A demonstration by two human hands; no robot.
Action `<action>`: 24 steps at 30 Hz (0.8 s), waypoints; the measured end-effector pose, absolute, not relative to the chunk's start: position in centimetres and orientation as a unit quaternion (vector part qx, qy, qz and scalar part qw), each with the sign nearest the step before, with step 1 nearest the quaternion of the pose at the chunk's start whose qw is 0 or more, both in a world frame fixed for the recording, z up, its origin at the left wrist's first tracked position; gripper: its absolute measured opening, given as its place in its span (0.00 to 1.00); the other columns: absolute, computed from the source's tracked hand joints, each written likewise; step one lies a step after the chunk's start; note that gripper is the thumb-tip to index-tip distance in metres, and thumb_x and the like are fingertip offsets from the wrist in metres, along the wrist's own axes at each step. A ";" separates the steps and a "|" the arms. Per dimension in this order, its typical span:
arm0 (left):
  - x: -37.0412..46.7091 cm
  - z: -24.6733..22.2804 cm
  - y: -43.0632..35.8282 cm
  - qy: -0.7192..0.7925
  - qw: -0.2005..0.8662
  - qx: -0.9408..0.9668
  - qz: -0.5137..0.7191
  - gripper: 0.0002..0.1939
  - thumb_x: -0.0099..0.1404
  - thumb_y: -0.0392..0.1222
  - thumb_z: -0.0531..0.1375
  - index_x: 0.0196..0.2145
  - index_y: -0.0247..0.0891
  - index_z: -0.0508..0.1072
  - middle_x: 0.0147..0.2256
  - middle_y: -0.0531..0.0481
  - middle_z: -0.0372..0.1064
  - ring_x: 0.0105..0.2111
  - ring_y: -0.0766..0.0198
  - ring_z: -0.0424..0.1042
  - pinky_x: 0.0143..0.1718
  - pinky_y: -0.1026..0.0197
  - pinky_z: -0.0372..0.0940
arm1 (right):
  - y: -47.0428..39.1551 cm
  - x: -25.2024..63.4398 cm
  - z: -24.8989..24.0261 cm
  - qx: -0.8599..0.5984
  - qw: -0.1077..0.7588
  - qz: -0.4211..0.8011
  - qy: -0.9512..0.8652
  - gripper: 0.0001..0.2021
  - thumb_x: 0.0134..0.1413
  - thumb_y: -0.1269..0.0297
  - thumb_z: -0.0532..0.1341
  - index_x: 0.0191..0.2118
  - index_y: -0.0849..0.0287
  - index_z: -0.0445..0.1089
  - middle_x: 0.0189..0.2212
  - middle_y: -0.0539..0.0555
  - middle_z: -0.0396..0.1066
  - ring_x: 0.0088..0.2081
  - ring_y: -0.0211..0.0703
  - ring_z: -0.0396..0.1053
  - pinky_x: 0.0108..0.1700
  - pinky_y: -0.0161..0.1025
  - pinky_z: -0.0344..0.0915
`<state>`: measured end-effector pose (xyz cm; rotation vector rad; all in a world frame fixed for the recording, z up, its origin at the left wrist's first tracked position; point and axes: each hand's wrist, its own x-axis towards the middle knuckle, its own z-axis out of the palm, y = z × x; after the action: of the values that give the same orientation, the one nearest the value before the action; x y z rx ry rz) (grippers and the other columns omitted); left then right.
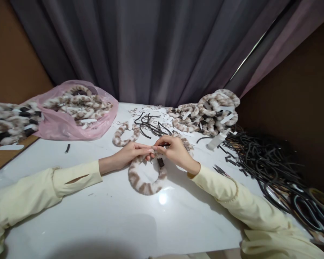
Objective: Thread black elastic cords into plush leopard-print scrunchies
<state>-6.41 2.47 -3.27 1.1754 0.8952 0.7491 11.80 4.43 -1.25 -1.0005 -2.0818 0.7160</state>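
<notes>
A white and brown furry ring [147,185] lies in front of me, its top part up between my two hands. My left hand [128,155] is closed, thumb and fingers pinching the top of this ring. My right hand [174,149] pinches at the same spot, its fingertips touching those of the left. A dark, thin thing [166,145] shows between the right fingers; its kind is unclear. On the ring's right side sits a small dark brown patch [161,162]. What exactly the fingertips grip is partly hidden.
Another furry ring [126,133] lies behind my left hand, near loose black cords [151,126]. At left stands a pink plastic bag [78,131] of furry rings. At right are piled furry rings [218,104], a small bottle [217,139], scissors [220,170] and heaped black cords [261,154].
</notes>
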 end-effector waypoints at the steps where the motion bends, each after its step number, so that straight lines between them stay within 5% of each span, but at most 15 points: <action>1: -6.4 -3.2 2.4 0.392 0.682 0.519 0.334 0.10 0.56 0.42 0.62 0.31 0.31 0.77 0.26 0.48 0.72 0.26 0.67 0.66 0.30 0.65 0.60 | 4.4 11.8 -1.3 -0.388 0.358 0.278 -0.803 0.04 0.47 0.73 0.62 0.25 0.61 0.70 0.25 0.51 0.71 0.29 0.37 0.67 0.33 0.33 0.61; 6: -6.3 -3.1 2.4 0.393 0.691 0.506 0.334 0.14 0.57 0.47 0.61 0.24 0.31 0.76 0.24 0.47 0.71 0.25 0.67 0.67 0.29 0.65 0.60 | 4.2 11.6 -1.5 -0.392 0.375 0.278 -0.793 0.04 0.47 0.72 0.62 0.25 0.62 0.70 0.25 0.52 0.70 0.29 0.37 0.66 0.33 0.33 0.62; 14: -6.1 -3.2 2.4 0.417 0.665 0.513 0.348 0.12 0.53 0.41 0.64 0.34 0.31 0.77 0.24 0.50 0.69 0.25 0.69 0.63 0.27 0.66 0.57 | 4.0 11.6 -1.6 -0.393 0.379 0.276 -0.791 0.04 0.48 0.71 0.61 0.25 0.61 0.70 0.25 0.52 0.71 0.29 0.37 0.67 0.33 0.34 0.62; 24: -6.1 -3.4 2.3 0.444 0.629 0.530 0.355 0.09 0.53 0.42 0.64 0.28 0.32 0.77 0.22 0.52 0.68 0.24 0.70 0.63 0.26 0.67 0.57 | 4.2 11.6 -1.5 -0.391 0.371 0.285 -0.792 0.04 0.49 0.70 0.62 0.26 0.62 0.72 0.26 0.52 0.72 0.30 0.38 0.68 0.34 0.34 0.62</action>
<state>-6.15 2.35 -3.36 1.2153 1.0181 0.8137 11.58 4.22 -1.45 -1.0035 -2.0316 0.7305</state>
